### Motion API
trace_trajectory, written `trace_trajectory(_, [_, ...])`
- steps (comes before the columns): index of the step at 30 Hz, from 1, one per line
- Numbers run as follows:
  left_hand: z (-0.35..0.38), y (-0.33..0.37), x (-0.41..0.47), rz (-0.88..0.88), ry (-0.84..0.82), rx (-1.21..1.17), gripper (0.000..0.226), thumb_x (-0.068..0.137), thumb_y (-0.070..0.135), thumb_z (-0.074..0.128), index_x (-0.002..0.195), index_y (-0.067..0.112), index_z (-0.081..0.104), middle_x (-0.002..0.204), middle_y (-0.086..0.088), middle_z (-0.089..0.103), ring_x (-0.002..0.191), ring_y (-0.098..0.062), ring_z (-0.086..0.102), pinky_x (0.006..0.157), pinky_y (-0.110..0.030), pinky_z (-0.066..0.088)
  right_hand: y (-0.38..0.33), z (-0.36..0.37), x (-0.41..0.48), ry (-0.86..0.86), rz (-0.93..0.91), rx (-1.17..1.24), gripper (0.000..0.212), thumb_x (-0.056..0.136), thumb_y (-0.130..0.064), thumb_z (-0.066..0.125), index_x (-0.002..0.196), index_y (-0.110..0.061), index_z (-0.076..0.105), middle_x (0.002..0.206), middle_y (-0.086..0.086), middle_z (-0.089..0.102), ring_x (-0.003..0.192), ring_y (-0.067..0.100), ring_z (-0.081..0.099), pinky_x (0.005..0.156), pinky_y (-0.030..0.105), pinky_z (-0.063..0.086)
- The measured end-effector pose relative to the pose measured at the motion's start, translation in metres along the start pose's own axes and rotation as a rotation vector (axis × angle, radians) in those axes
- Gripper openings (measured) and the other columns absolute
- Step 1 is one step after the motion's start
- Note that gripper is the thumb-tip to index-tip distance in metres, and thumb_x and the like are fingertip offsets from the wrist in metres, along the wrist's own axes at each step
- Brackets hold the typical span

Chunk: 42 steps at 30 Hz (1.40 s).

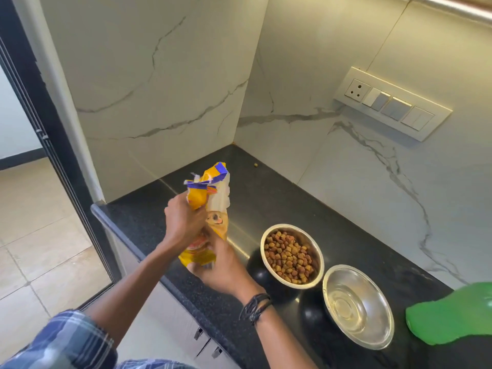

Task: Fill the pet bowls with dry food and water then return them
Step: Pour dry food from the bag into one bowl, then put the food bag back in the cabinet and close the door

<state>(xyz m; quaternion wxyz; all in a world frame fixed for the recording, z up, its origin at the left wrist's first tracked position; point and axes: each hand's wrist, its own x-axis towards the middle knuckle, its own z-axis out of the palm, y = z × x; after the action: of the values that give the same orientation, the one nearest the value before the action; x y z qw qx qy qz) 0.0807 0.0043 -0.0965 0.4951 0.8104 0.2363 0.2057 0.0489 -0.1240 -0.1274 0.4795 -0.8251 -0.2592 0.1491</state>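
At 9 o'clock the desk (149, 225) ends in a rounded edge over bare floor (40, 235). The left hand (183, 219) is closed round the neck of the bag (206, 209), held upright above the desk; the right hand (223, 270) clasps its base, fingers partly hidden. At 3 o'clock from that grip stands the food bowl (291, 255), full of kibble, then the water bowl (358, 306). A green bottle (452, 315) is cut off at the right.

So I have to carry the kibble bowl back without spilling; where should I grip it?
Grip the kibble bowl by its flared steel rim, at opposite sides, reaching from above. It sits upright and heaped, and the water bowl crowds its near right, so the left and far sides are freer.
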Motion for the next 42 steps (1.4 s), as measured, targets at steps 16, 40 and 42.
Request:
trace_trajectory(16, [-0.085, 0.174, 0.033, 0.54, -0.528, -0.414, 0.018, 0.087, 0.017, 0.07, 0.101, 0.026, 0.066, 0.09, 0.014, 0.076, 0.085, -0.005, 0.073, 0.07, -0.022, 0.058, -0.031, -0.147, -0.021, 0.353, -0.01, 0.143, 0.095, 0.063, -0.049, 0.086, 0.142, -0.043, 0.034, 0.144, -0.019, 0.046, 0.134, 0.0, 0.042, 0.11, 0.039, 0.04])
trace_trajectory(40, [-0.039, 0.594, -0.067, 1.012, -0.846, -0.624, 0.092, 0.053, 0.092, 0.058, 0.123, 0.031, 0.06, 0.114, 0.005, 0.072, 0.094, -0.016, 0.071, 0.075, -0.035, 0.058, -0.301, -0.423, -0.193, 1.527, -0.535, -0.131, 0.067, 0.044, -0.038, 0.088, 0.104, -0.026, 0.06, 0.088, -0.006, 0.074, 0.07, 0.012, 0.073, 0.053, 0.022, 0.056])
trace_trajectory(42, [-0.018, 0.597, -0.068, 1.038, -0.837, -0.418, 0.113, 0.041, 0.094, 0.062, 0.135, 0.033, 0.046, 0.128, 0.006, 0.062, 0.106, -0.023, 0.065, 0.078, -0.04, 0.056, -0.303, -0.442, -0.189, 1.587, -0.503, -0.163, 0.07, 0.049, -0.042, 0.087, 0.111, -0.025, 0.058, 0.094, -0.005, 0.072, 0.076, 0.013, 0.072, 0.056, 0.023, 0.055])
